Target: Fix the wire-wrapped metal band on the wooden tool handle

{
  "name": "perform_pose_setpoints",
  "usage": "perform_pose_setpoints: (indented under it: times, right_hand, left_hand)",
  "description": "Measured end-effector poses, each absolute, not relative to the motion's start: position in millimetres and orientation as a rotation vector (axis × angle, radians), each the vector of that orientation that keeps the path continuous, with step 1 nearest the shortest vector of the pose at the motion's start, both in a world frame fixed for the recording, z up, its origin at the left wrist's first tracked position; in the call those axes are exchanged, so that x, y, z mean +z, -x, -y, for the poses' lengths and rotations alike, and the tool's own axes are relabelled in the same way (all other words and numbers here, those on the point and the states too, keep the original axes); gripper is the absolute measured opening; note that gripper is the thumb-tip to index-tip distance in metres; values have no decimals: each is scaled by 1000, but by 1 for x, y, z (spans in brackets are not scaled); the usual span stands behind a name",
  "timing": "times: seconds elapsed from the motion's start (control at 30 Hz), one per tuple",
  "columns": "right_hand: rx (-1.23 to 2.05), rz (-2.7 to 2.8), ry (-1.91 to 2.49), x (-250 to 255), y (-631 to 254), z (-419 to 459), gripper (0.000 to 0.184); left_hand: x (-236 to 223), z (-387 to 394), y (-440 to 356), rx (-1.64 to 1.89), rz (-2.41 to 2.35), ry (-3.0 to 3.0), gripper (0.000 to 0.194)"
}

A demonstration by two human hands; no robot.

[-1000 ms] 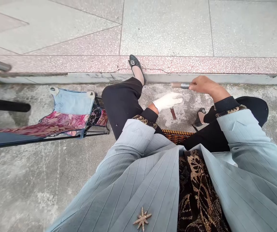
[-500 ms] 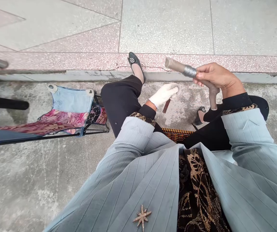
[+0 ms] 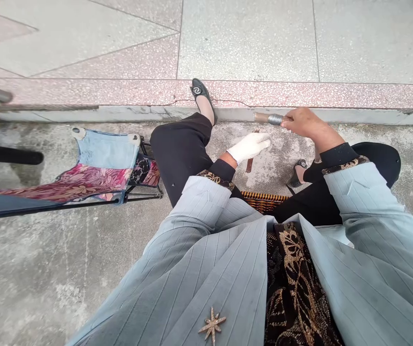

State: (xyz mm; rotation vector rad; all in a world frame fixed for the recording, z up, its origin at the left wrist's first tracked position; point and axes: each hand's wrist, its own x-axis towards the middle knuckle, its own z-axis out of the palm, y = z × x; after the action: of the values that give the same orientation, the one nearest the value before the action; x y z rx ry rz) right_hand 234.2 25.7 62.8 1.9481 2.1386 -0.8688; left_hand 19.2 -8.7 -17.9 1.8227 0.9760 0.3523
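Observation:
My left hand point(image 3: 250, 145), in a white glove, is closed around a short rusty brown metal rod point(image 3: 250, 164) that it holds against the concrete ground between my legs. My right hand point(image 3: 303, 122), bare, grips a hammer-like tool point(image 3: 268, 118) with a brown handle wound with silver wire; the handle end points left, just above and right of the gloved hand. The tool's head is hidden behind my right hand and sleeve.
A folding stool point(image 3: 94, 168) with blue and floral fabric lies on its side at the left. A pink terrazzo step point(image 3: 119, 91) runs across ahead, with my left shoe point(image 3: 199, 91) on it. A woven seat edge point(image 3: 264, 201) shows between my legs.
My right hand lifted the tool half a second ago and has now brought it back down towards the rod. The gloved left hand has stayed on the rod, shifting it slightly.

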Motion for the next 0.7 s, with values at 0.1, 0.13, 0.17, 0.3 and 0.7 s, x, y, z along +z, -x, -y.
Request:
perform_pose_setpoints:
  times: [0.1, 0.13, 0.17, 0.3, 0.7]
  right_hand:
    - [-630, -2047, -1728, 55, -224, -23, 28]
    - [-627, -2005, -1633, 53, -223, -21, 25]
    - [-670, -1959, -1523, 52, -222, -19, 22]
    - [-1218, -1831, -1043, 59, -233, -16, 33]
    - [-2123, -2128, -1143, 67, -251, -20, 47]
  left_hand:
    - [-24, 9, -22, 230, -1095, -2116, 23]
    - [-25, 10, -24, 181, -1096, -2191, 23]
    - [-26, 11, -25, 139, -1075, -2250, 23]
    - [-26, 9, -26, 174, -924, -2292, 15]
    - [-51, -11, -14, 716, -1214, -1371, 18]
